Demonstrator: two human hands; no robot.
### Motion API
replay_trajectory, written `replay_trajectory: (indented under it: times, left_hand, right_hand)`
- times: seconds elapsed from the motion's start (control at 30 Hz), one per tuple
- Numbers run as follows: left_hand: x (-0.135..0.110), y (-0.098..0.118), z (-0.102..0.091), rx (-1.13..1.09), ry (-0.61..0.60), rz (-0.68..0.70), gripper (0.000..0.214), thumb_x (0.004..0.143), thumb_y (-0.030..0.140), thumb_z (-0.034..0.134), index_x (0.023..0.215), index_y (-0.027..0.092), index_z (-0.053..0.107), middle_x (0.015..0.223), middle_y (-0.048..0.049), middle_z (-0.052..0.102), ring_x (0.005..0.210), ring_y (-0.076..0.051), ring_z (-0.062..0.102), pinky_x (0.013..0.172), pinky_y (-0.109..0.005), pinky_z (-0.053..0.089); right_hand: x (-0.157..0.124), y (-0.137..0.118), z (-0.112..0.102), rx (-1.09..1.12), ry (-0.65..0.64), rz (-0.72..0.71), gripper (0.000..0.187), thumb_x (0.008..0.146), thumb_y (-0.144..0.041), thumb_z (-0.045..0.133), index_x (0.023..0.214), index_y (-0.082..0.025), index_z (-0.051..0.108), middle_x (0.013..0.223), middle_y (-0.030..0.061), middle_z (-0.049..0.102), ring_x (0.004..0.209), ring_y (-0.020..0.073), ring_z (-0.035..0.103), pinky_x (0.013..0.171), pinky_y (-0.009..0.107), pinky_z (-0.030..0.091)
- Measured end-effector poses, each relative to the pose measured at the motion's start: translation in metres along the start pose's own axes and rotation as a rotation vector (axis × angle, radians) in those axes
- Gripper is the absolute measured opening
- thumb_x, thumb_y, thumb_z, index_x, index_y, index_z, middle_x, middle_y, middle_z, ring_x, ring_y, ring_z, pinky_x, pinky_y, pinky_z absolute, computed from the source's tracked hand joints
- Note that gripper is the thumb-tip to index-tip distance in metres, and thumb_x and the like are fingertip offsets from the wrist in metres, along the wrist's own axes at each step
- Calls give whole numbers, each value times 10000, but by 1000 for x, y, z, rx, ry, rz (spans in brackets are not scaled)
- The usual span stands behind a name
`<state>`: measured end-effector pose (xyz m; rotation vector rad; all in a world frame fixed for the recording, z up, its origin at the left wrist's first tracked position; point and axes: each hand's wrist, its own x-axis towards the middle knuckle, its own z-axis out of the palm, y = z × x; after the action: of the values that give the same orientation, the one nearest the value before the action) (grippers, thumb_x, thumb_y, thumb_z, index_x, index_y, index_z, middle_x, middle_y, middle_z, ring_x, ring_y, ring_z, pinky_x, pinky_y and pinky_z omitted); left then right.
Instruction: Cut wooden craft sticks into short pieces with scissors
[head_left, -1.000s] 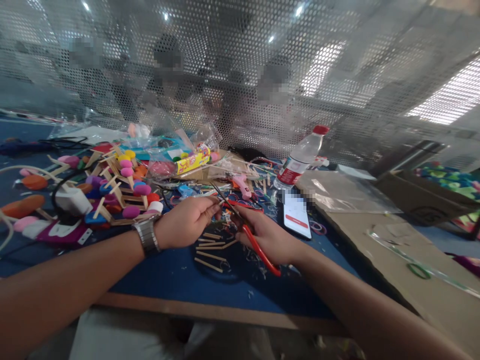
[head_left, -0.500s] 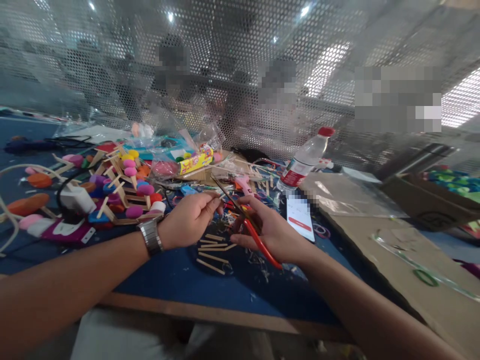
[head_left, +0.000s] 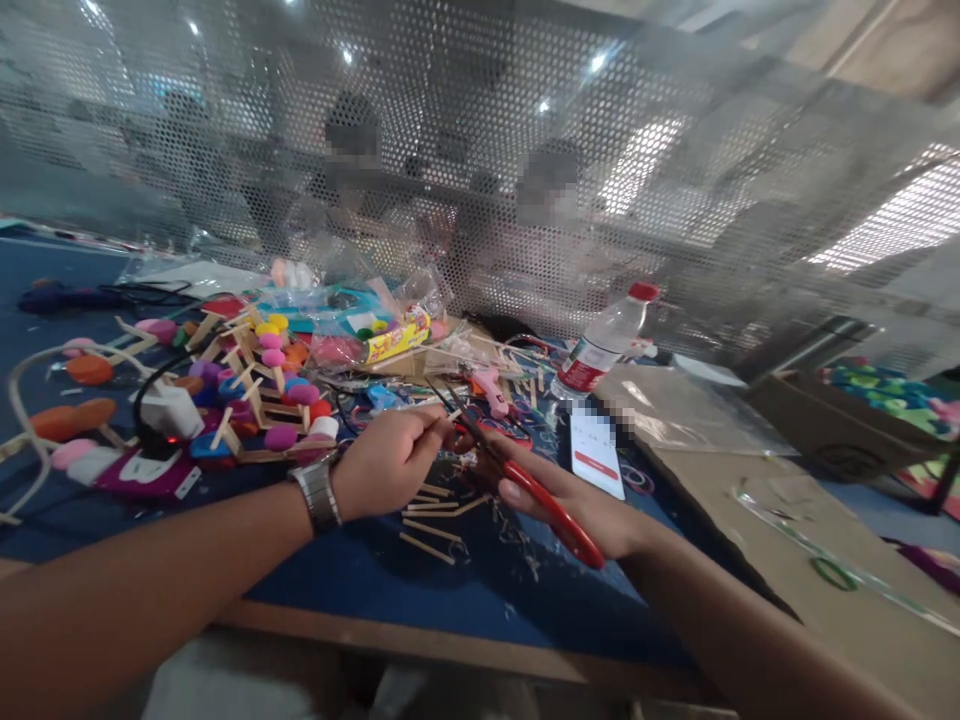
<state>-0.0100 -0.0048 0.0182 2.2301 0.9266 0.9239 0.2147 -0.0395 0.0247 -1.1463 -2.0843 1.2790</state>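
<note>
My right hand (head_left: pixel 555 495) is wrapped round the red-handled scissors (head_left: pixel 559 518), whose dark blades point up and to the left. My left hand (head_left: pixel 390 455), with a metal watch (head_left: pixel 321 490) on its wrist, is closed in a pinch on a thin wooden stick (head_left: pixel 455 414). Only the pale tip of that stick shows, close against the scissor blades. Below the hands, several short cut wooden sticks (head_left: pixel 431 532) lie on the blue tabletop (head_left: pixel 360 570) among small scraps.
To the left stand stick pieces with coloured foam discs (head_left: pixel 281 438), a white charger plug (head_left: pixel 171 412) and a purple power strip (head_left: pixel 150 478). A pink glue gun (head_left: pixel 491 390), water bottle (head_left: pixel 600 345) and phone (head_left: pixel 596 455) lie beyond my right hand. Cardboard (head_left: pixel 712 500) covers the right side.
Both hands have shifted slightly right and down in the picture. The scissors have turned in my right hand, and their handles sit lower and further right. The whole view has tilted a little.
</note>
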Motion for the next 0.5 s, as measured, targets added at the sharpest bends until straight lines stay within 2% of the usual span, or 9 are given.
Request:
replay_trajectory:
  times: [0.07,0.13,0.2,0.27,0.37,0.5]
  left_hand:
    - [0,1,0,-1,3,13,325,1000,268,367,773,157,571,706,-9,588,632,-129,513,635,-257,396]
    - [0,3,-1,-18,11,11,332,1001,268,370,764,156,573,707,-9,597,630,-124,514,644,-255,399]
    - [-1,5,-2,-35,17,7,339,1001,266,371,755,154,575,691,-4,592,614,-118,506,643,-251,399]
    - [-1,8,-2,-46,17,22,339,999,258,365,757,154,578,678,2,576,597,-112,491,628,-246,393]
    - [-3,12,-1,-54,-5,47,330,999,246,357,773,159,582,630,21,528,551,-105,442,594,-239,377]
    - [-4,14,0,-87,4,91,337,998,232,354,737,171,558,580,40,461,512,-98,398,549,-231,348]
  right_hand:
    - [-3,3,2,84,28,31,773,848,-702,539,1459,-240,431,1351,117,582,1326,306,468,1133,484,341]
    - [-6,4,4,197,72,49,778,833,-709,554,1461,-262,439,1292,110,613,1278,290,501,1110,468,366]
    - [-7,5,8,307,81,12,721,847,-685,559,1438,-281,476,1114,87,654,1069,243,593,989,408,461]
    - [-8,4,11,387,57,-43,648,861,-651,570,1393,-284,533,953,56,622,828,179,578,797,329,499]
    - [-11,3,14,469,35,-54,609,858,-633,591,1344,-267,578,832,27,550,645,126,458,568,259,408]
    - [-13,4,15,482,72,-25,614,841,-629,619,1320,-246,583,730,-10,476,571,107,367,492,238,294]
